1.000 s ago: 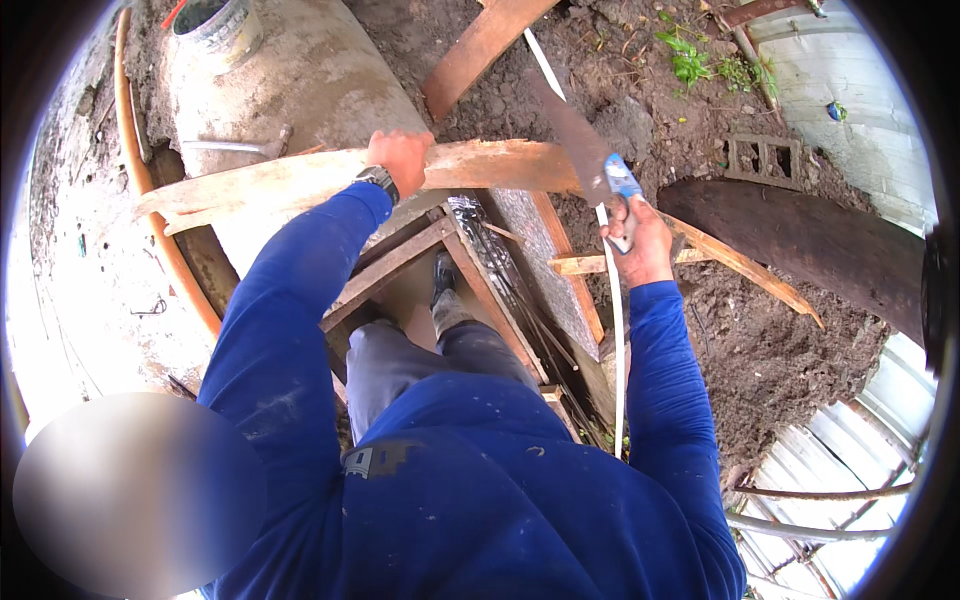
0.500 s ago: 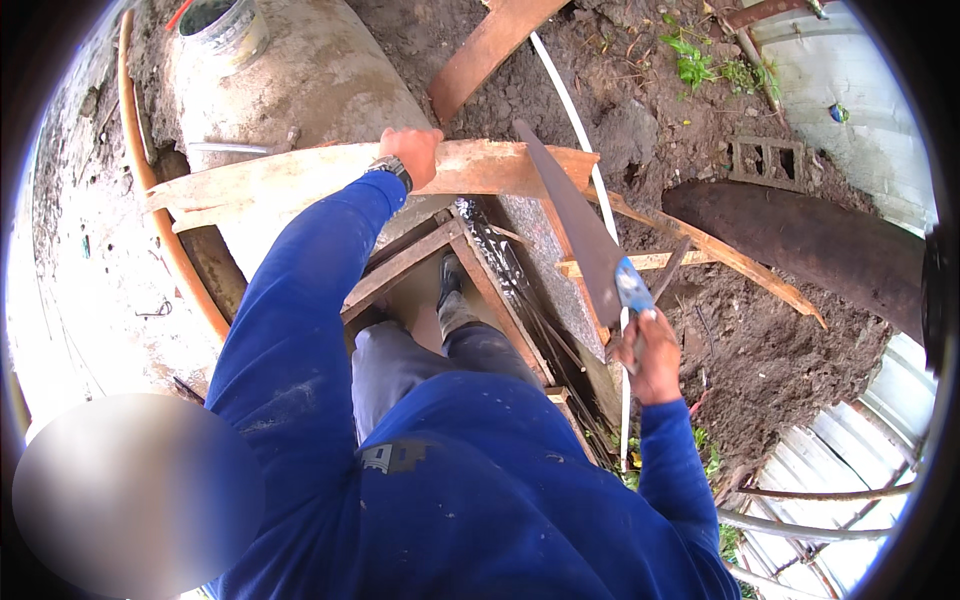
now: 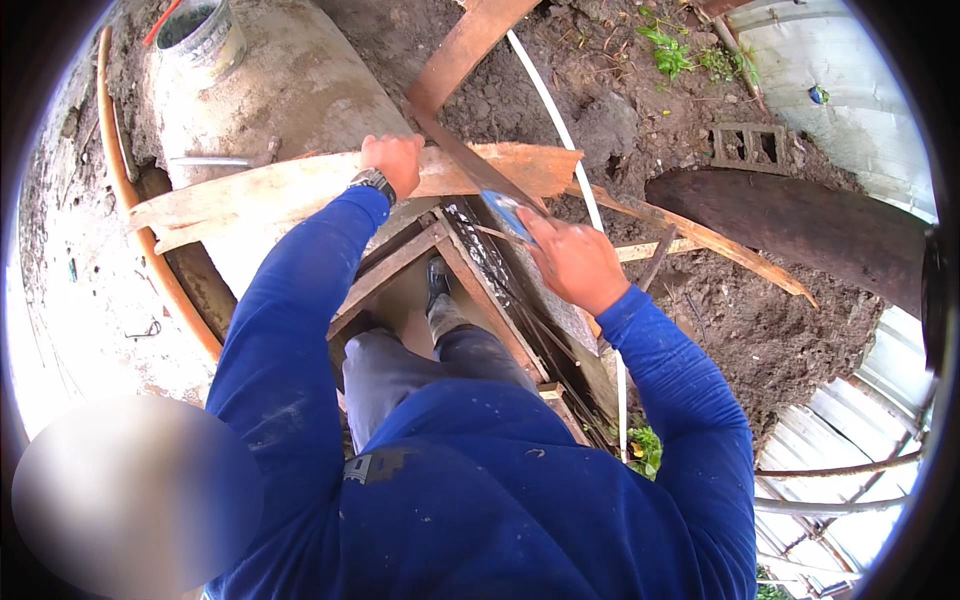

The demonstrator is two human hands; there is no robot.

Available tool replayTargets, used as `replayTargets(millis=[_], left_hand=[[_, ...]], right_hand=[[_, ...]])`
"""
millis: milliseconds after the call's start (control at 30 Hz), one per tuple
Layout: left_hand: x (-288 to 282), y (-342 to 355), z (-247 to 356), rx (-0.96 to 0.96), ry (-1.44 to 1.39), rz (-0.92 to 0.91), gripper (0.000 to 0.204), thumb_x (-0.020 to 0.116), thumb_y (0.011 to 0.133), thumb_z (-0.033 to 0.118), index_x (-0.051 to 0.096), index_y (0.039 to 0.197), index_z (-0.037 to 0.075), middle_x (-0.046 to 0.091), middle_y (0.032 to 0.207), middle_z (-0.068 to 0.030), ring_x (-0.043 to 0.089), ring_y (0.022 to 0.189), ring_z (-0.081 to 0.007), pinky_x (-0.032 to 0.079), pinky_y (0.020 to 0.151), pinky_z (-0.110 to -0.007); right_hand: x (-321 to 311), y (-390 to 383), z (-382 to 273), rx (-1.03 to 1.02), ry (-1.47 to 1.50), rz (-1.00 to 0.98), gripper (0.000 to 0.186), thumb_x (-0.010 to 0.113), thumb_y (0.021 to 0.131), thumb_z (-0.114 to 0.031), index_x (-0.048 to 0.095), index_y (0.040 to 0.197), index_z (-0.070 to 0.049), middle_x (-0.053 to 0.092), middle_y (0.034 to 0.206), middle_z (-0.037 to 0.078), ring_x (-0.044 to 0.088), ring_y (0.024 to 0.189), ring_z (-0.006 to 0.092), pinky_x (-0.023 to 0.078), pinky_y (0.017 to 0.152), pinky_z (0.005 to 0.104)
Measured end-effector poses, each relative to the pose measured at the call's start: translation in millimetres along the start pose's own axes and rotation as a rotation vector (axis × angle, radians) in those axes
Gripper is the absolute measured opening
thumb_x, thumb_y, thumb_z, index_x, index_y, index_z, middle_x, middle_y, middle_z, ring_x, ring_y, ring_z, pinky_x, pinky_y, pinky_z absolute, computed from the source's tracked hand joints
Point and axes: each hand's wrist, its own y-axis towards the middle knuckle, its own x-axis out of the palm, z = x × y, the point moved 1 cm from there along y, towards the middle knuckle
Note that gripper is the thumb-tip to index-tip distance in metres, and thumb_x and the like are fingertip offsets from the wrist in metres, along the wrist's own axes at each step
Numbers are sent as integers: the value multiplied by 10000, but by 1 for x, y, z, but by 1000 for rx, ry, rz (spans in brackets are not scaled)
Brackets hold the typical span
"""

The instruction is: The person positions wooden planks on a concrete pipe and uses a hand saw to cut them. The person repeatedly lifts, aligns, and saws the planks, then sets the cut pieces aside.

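Observation:
My left hand [image 3: 392,162], with a watch on the wrist, grips the upper edge of a pale, rough-ended board [image 3: 230,195] lying crosswise before me. In my right hand [image 3: 573,258] is the blue handle [image 3: 505,210] of a handsaw, whose brown blade [image 3: 462,158] slants up and left across the board, right of my left hand. Below the board, my legs stand inside a wooden frame [image 3: 472,290] over muddy water. A long white strip [image 3: 562,125] runs behind the board's right part.
A concrete cylinder [image 3: 280,80] with a round opening lies at upper left. Planks [image 3: 470,40], a hollow block [image 3: 735,145] and a dark log-like piece [image 3: 770,225] lie on soil to the top and right. Corrugated sheets [image 3: 825,55] line the right. A curved orange pipe [image 3: 160,280] runs at left.
My right hand first dropped, then swung up and left with the saw, so the blade now crosses the board farther left. My left hand stayed on the board.

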Motion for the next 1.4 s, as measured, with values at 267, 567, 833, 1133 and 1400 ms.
replayTargets(millis=[267, 567, 833, 1133, 1400], left_hand=[[1, -13, 27, 107, -56, -61, 281, 644, 856, 126, 685, 1134, 150, 760, 1053, -89, 709, 1079, -285, 484, 916, -467], [-24, -5, 7, 84, -43, -81, 310, 636, 880, 133, 675, 1186, 159, 766, 1064, -94, 726, 1064, -289, 490, 918, -507], [-11, 23, -17, -19, -38, -66, 379, 663, 914, 211, 662, 1291, 174, 765, 1069, -119, 723, 1071, -319, 507, 936, -511], [0, 38, -12, -3, -98, -91, 403, 663, 892, 211, 658, 1290, 145, 763, 1102, -135, 722, 1086, -324, 508, 940, -526], [-10, 17, -2, 55, -65, -24, 283, 664, 884, 160, 661, 1166, 132, 757, 1034, -130, 720, 1052, -331, 496, 917, -516]], right_hand=[[-25, -65, 11, 122, -26, -145, 486, 644, 969, -211, 570, 1434, -94, 733, 973, 238, 709, 805, 438, 574, 734, 509], [6, -3, 0, -49, 120, 189, 447, 641, 972, -212, 594, 1395, -73, 733, 1048, 218, 709, 865, 421, 569, 755, 518], [2, 10, 29, -42, -35, 39, 537, 672, 947, -196, 559, 1468, -130, 727, 1008, 196, 690, 808, 412, 549, 706, 508], [-47, -120, 51, -41, -133, 23, 630, 722, 841, -102, 585, 1455, -87, 708, 880, 147, 647, 683, 340, 520, 653, 450], [11, 29, 26, -140, 17, 203, 502, 635, 985, -276, 561, 1460, -132, 732, 908, 174, 705, 744, 406, 550, 673, 524]])
